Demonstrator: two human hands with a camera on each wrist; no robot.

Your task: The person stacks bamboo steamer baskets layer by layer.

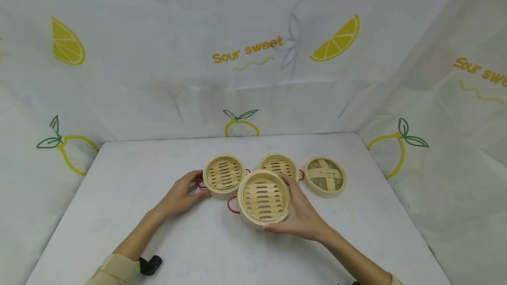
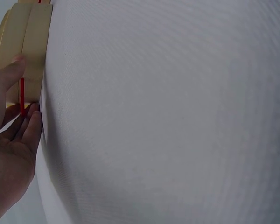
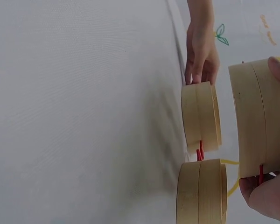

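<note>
The right hand [image 1: 303, 215] is clamped on a bamboo basket [image 1: 264, 197], raised above the desk [image 1: 198, 250]; the left hand [image 1: 183, 195] grips a second basket [image 1: 224, 175] standing there. Both look light, stiff, hardly slippery, best held round the wall, not by the thin red handles [image 1: 228, 205].

The head view looks forward and down across the bench [image 1: 190, 245] from farther off; the left and right wrist views sit low and close, grazing it (tipped on edge, so the bench stands upright). Both wrist views share the leftmost steamer [image 1: 225, 175], from roughly opposite sides.
</note>
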